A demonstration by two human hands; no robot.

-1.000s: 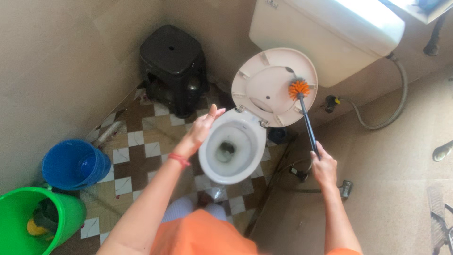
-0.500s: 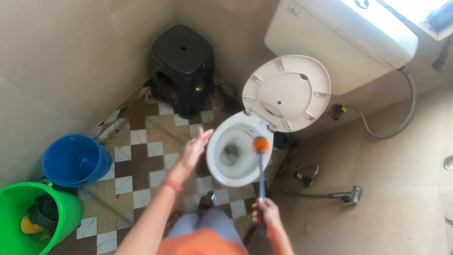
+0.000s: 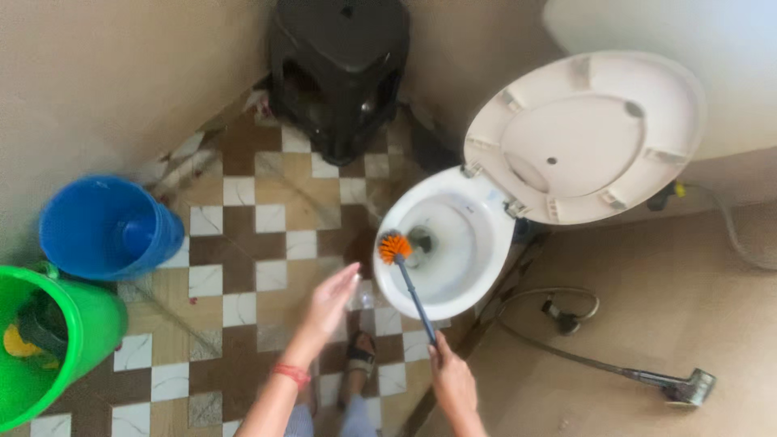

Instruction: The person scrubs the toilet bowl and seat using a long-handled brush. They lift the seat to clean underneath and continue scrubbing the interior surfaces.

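The right hand [image 3: 452,379] is being kept closed around the dark handle of a toilet brush [image 3: 407,279]; its orange head is being rested against the near-left rim of the toilet bowl [image 3: 477,279]. The left hand [image 3: 328,303] is being held open, empty, fingers blurred. The green bucket [image 3: 77,340] is being cropped at frame edge, contents indistinct.
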